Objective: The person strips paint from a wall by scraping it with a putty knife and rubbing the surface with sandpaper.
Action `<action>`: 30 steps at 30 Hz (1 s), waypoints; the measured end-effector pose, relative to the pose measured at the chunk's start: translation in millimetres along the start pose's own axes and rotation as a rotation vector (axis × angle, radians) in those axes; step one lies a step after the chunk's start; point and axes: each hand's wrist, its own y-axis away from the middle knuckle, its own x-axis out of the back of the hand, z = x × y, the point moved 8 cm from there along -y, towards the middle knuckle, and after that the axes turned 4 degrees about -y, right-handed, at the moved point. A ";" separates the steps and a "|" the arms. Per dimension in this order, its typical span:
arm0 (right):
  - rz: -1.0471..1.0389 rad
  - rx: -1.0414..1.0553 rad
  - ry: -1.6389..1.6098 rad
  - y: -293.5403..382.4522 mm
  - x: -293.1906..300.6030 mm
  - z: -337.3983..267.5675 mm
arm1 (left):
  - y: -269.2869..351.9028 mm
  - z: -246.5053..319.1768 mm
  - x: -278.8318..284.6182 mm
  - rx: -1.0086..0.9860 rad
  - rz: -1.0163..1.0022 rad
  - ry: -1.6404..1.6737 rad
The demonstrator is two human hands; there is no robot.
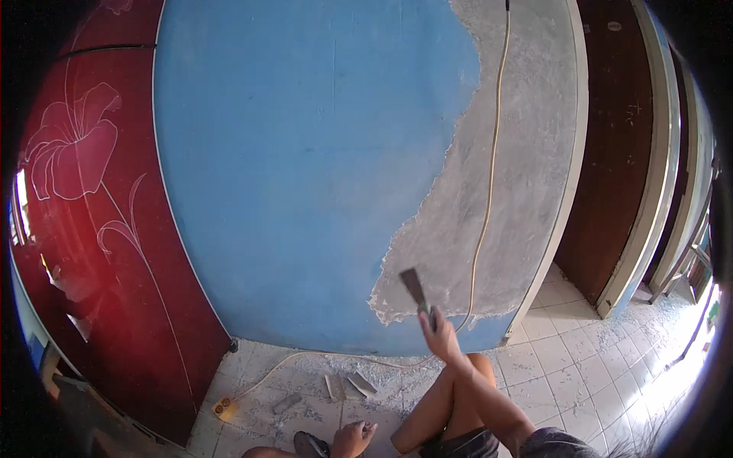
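Observation:
My right hand (pixel 441 335) grips the handle of a paint scraper (pixel 413 284), its flat blade pointing up and to the left. That blade is in front of a bare grey plaster patch (pixel 435 257), close to the ragged edge of the blue paint (pixel 309 189) on the wall. Low in the picture, my left hand (pixel 352 439) rests near a dark sandal (pixel 311 443) with its fingers loosely curled; whether anything is in it is hidden. A pale cable (pixel 490 200) hangs down the plaster patch to the floor.
On the tiled floor (pixel 567 366), littered with paint flakes, lie a yellow socket block (pixel 224 408), a grey block (pixel 287 403) and two folded pale sheets (pixel 335 387). A red flower-patterned panel (pixel 137 286) stands left, a brown door (pixel 610 143) right, and a ladder (pixel 690 257) farther right.

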 end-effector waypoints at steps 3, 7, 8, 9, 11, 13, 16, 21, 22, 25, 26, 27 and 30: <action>0.076 0.122 0.089 -49.4 20.5 -19.2 | -9.6 -2.4 -1.0 -0.113 0.273 -0.168; 0.122 0.104 0.083 -91.4 33.7 -29.8 | -35.1 -20.9 -23.7 -0.144 0.286 -0.168; 0.116 0.106 0.043 -97.9 21.4 -43.8 | -42.0 -50.2 -37.1 -0.233 0.376 -0.054; 0.119 0.100 0.019 -102.1 16.6 -49.7 | -43.3 -62.8 -42.8 -0.338 0.455 0.061; 0.131 0.064 0.087 -106.2 37.6 -26.8 | -45.2 -24.7 -40.6 -0.298 0.375 -0.030; 0.051 0.150 0.192 -106.7 31.6 -28.5 | -38.8 -12.4 -29.8 -0.218 0.328 -0.131; 0.230 0.187 0.018 -105.0 34.7 -36.1 | -41.3 -23.0 -33.4 -0.240 0.313 -0.085; 0.011 0.314 0.203 -103.1 8.1 -39.8 | -55.3 -27.3 -46.0 -0.214 0.240 -0.100; 0.083 0.243 0.165 -101.5 16.0 -39.7 | -52.0 -19.0 -40.6 -0.215 0.236 -0.098; 0.075 0.179 0.160 -103.4 10.5 -37.7 | -46.3 -21.5 -39.3 -0.252 0.241 -0.029; -0.007 0.189 0.193 -103.9 -4.2 -40.9 | -48.6 -38.6 -44.9 -0.280 0.304 0.011; -0.015 0.199 0.184 -104.3 -13.1 -45.4 | -52.3 -51.1 -47.0 -0.311 0.369 0.053; 0.133 0.119 0.098 -101.7 15.4 -23.0 | -43.3 -7.9 -29.4 -0.213 0.287 -0.119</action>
